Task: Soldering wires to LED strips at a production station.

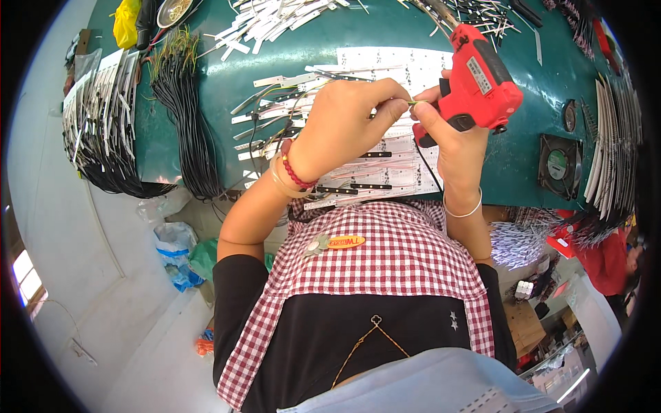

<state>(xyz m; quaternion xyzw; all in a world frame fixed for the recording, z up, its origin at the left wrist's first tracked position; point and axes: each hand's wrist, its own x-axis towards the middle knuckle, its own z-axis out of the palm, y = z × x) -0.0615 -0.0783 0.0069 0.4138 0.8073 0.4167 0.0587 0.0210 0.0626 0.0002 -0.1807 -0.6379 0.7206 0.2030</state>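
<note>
Nearest us, a pale-blue face mask (427, 385) fills the lower edge. Beyond, our left hand (351, 124) and right hand (451, 134) nearly meet, fingertips pinching a thin yellow-green wire (412, 103) between them, seemingly to steady it. A red pistol-grip tool (478, 86) sits against the right; how it is supported stays hidden, its tip unclear. Black LED strips (372, 186) lie spread on printed paper (430, 62), probably for easy picking.

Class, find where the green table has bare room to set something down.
Bare table shows between the red tool and the black fan; a narrower patch lies between the black cables and the central strips. It is crowded around the left hand, where strips lie on printed sheets.
</note>
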